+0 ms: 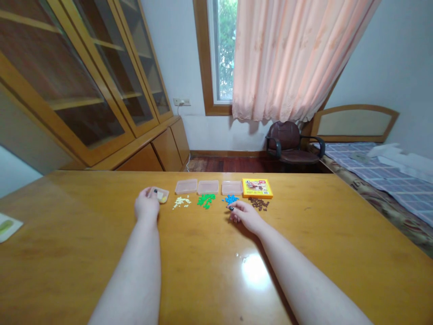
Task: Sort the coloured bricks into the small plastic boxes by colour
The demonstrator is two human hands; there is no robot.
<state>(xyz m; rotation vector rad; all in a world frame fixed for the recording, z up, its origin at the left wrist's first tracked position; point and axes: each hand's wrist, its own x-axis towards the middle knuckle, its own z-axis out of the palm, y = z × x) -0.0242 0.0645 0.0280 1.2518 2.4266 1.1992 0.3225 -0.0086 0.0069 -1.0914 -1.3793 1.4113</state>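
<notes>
My left hand grips the near edge of a small clear plastic tray that holds a few pale pieces. My right hand rests on the wooden table, fingers curled, its tips just below a small heap of blue beads. Whether it pinches a bead is too small to make out. Heaps of cream beads, green beads and brown beads lie in a row with the blue ones. Behind them stand three clear trays and a yellow box.
A paper with a green shape lies at the table's left edge. A glass-door wooden cabinet stands at the left. A brown armchair, a bed and a curtained window lie beyond the table.
</notes>
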